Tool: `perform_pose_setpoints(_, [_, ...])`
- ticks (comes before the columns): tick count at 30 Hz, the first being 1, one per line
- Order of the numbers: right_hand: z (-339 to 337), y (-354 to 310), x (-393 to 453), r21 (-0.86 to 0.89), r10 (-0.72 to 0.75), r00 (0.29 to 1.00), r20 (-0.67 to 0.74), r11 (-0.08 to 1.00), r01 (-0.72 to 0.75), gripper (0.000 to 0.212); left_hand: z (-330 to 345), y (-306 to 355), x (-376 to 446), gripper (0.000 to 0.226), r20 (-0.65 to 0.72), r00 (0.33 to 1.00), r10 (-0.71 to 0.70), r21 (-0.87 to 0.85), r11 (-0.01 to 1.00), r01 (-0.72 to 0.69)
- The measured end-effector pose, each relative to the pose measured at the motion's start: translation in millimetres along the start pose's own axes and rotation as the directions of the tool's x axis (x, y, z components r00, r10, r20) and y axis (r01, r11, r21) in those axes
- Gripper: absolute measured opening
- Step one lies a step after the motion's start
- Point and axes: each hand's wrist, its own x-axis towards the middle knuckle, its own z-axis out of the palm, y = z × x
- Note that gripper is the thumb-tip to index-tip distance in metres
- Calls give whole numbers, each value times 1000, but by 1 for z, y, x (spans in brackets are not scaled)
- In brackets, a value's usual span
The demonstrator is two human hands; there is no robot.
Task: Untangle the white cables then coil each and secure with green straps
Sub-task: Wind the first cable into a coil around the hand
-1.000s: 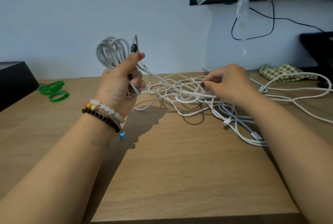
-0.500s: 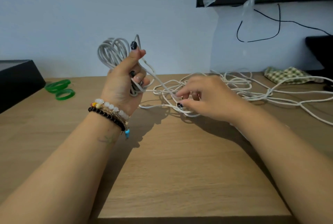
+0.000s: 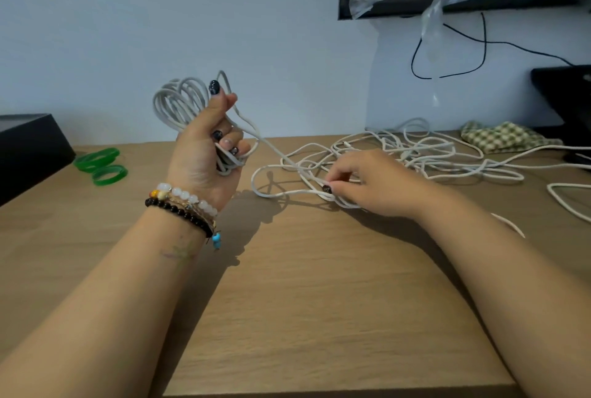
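Loops of thin white cable [image 3: 179, 103] sit bunched in the curled left hand [image 3: 204, 154]. The right hand [image 3: 367, 183] pinches a strand in the messy white cable pile [image 3: 399, 154] on the wooden worktop [image 3: 303, 301]. Pull slowly (no yanking), adding one loop at a time.

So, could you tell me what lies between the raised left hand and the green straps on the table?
In the head view, only bare wooden table lies between the left hand and the green straps.
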Motion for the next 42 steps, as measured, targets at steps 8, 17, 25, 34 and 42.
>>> perform_pose_setpoints(8, [-56,53,-10,231,398,610,-686,913,-336,27,-1,5,1,15,-4,1000,-28,-18,999,28])
perform_pose_setpoints(17, [-12,-14,-1,-190,73,838,-541,960,-206,74,5,-10,-4,20,82,977,-197,48,980,194])
perform_pose_setpoints(25, [23,-46,-4,345,-97,994,-57,932,111,20,3,-4,-1,27,299,907,-297,-178,916,359])
perform_pose_setpoints(34, [-23,-21,-12,592,60,998,17,804,-59,30,-1,9,5,28,146,963,-226,61,974,219])
perform_pose_setpoints(42, [-14,-22,-10,300,77,991,-111,953,-41,20,1,-19,-4,25,88,981,-175,603,793,88])
